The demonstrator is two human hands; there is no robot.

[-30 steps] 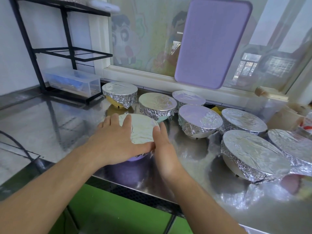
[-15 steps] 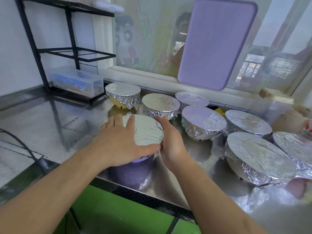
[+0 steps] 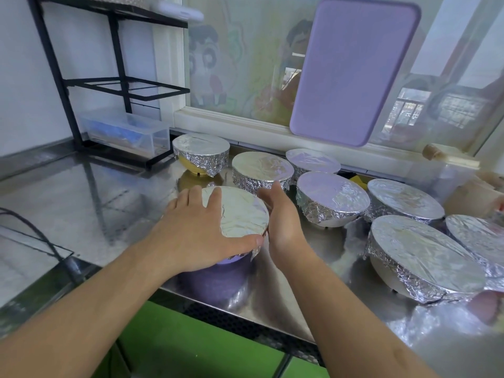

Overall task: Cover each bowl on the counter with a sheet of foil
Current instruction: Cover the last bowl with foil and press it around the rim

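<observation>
A purple bowl (image 3: 231,261) stands near the counter's front edge with a foil sheet (image 3: 242,214) stretched over its top. My left hand (image 3: 196,230) lies spread over the left part of the foil, thumb along the near rim. My right hand (image 3: 283,216) presses flat against the bowl's right side, fingers straight. Several other bowls stand behind and to the right, all foil-covered: a yellow one (image 3: 201,155), one behind the purple bowl (image 3: 261,170), a white one (image 3: 331,200) and a large one (image 3: 420,257).
The steel counter (image 3: 95,203) stretches left to a black wire rack (image 3: 120,85) and a clear plastic box (image 3: 125,132). A purple cutting board (image 3: 351,69) leans on the window. A plastic container (image 3: 447,173) stands at the far right.
My right hand has slid from the bowl's near right rim further along its right side toward the back. My left hand stays on the foil. The camera moved slightly closer.
</observation>
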